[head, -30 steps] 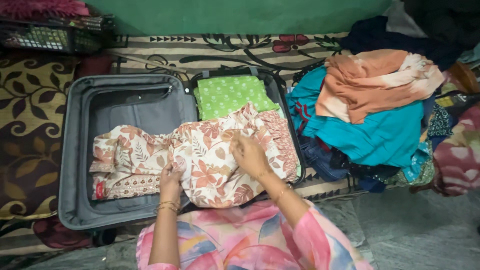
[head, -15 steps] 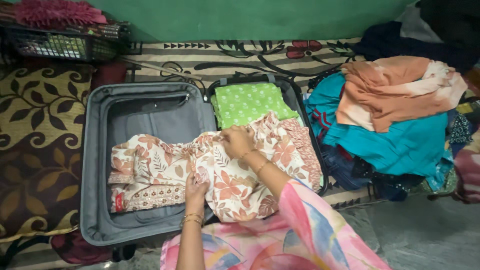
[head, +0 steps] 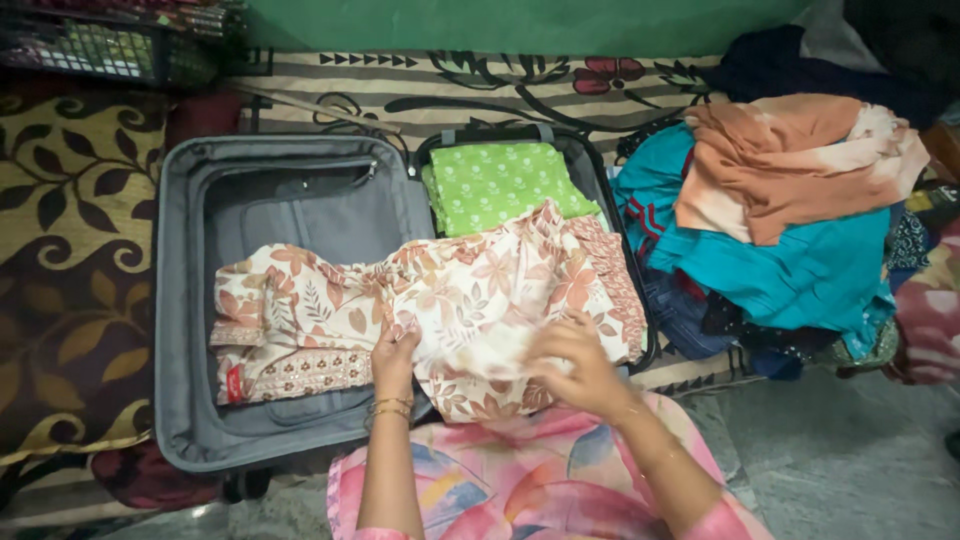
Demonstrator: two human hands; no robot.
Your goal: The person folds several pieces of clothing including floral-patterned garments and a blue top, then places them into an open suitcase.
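While the left hand (head: 393, 352) pinches the floral garment (head: 440, 300) lying across the open grey suitcase (head: 178, 300) and the right hand (head: 580, 362) presses flat on its near edge, smoothing outward should keep the fold neat.

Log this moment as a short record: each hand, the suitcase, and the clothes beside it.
left hand: grips the cream floral garment at its near edge
right hand: rests on the same garment, fingers spread
suitcase: grey, open flat; garment spans both halves
green folded cloth: in the right half, partly under the garment
clothes pile: right of the suitcase, orange piece on teal
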